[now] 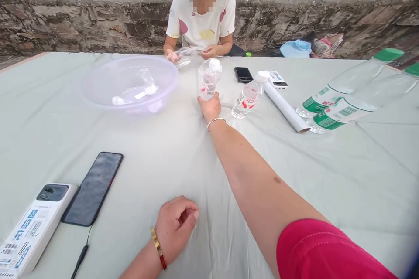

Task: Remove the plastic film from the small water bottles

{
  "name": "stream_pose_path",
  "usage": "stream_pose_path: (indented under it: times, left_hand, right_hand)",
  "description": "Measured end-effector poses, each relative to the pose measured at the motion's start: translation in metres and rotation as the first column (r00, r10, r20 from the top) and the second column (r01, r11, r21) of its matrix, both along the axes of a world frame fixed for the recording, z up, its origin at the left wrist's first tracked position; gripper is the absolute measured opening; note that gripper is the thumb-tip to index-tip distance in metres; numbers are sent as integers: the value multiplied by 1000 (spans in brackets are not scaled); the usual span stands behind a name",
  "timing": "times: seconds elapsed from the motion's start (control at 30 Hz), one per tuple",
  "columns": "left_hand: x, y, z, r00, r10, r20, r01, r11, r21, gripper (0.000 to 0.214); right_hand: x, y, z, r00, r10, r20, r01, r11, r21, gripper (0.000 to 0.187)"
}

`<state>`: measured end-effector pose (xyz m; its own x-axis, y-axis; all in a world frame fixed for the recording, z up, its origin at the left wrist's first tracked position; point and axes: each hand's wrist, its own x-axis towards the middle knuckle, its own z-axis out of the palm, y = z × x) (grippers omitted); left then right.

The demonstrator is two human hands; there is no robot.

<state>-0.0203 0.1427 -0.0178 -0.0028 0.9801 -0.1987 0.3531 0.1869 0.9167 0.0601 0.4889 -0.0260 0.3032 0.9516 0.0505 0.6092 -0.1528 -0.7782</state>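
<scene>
My right hand (pixel 210 107) is stretched far across the table and grips the base of a clear plastic bottle wrapped in film (pixel 208 78). My left hand (pixel 176 224) rests near me on the pale green tablecloth (pixel 157 157), fingers curled into a loose fist with nothing in them. A gold and red bracelet sits on the left wrist and a silver bangle on the right. A second small water bottle with a red label (pixel 248 96) stands tilted just to the right of the held one.
A clear plastic basin (pixel 131 82) with bits of plastic sits far left. A person opposite handles clear film (pixel 190 51). A white roll (pixel 285 107), two green-labelled bottles (pixel 347 96), a phone (pixel 243 74), a near phone (pixel 93 187) and a power bank (pixel 31 226) lie around.
</scene>
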Motion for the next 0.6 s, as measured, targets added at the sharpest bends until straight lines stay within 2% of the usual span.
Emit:
stream_pose_path:
  times: [0.07, 0.17, 0.27, 0.33, 0.4, 0.47, 0.53, 0.6]
  left_hand:
    - [-1, 3, 0, 997, 40, 66, -40, 999, -3, 11]
    - [0, 6, 1, 965, 150, 217, -145, 989, -40, 10]
    - [-2, 5, 7, 894, 279, 349, -259, 960, -105, 19]
    - [-7, -3, 13, 864, 339, 372, -325, 940, -102, 26]
    - [-14, -21, 18, 840, 393, 374, -384, 918, -101, 35]
    - [-19, -44, 22, 812, 431, 393, -406, 901, -150, 49]
    - [-18, -67, 24, 782, 430, 451, -364, 903, -230, 61]
    - [-11, -87, 26, 753, 362, 550, -256, 931, -262, 64]
  right_hand:
    - [6, -14, 1, 999, 22, 23, -22, 1000, -8, 51]
    - [19, -56, 7, 996, 83, 19, -82, 995, -50, 50]
    - [32, -117, 17, 986, 152, -66, -161, 977, -143, 50]
    - [40, -166, 24, 948, 237, -213, -271, 950, -152, 47]
    - [47, -218, 29, 865, 314, -391, -393, 908, -142, 41]
    - [52, -272, 33, 772, 328, -545, -496, 847, -194, 31]
    - [57, -323, 35, 655, 324, -682, -600, 772, -211, 28]
    - [60, -369, 36, 536, 329, -777, -690, 701, -179, 30]
